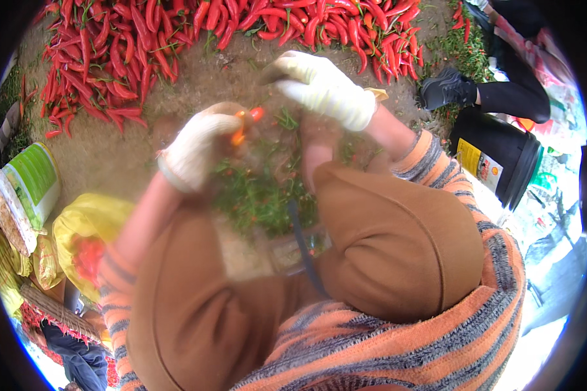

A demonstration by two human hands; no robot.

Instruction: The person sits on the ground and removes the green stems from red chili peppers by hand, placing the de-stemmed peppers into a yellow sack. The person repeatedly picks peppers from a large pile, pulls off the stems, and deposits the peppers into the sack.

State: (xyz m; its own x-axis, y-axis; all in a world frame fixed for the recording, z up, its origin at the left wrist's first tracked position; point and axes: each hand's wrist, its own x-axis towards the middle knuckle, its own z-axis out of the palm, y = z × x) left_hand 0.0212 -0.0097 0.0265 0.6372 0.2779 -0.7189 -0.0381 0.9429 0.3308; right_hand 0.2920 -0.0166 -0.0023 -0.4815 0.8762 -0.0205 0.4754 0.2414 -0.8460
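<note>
My left hand (200, 141), in a white knit glove, is closed around a small bunch of orange-red chili peppers (238, 129). Motion blur hides how many there are. To its right, my right hand (325, 90) is raised in a similar glove with its fingers bent towards the left. Its fingertips look dark and blurred, and whether they pinch anything cannot be made out. Beyond both hands, a broad heap of red chili peppers (142, 44) with green stems lies on the dirt ground. Green stem scraps (264, 195) are piled between my knees.
At left stand a green-and-white bucket (36, 176) lying tipped and a yellow sack (85, 220) with red contents. A black bucket (499, 154) lies tilted at right. Another person's shoe (447, 89) rests near the heap's right edge. Someone's trousered legs (80, 359) show at lower left.
</note>
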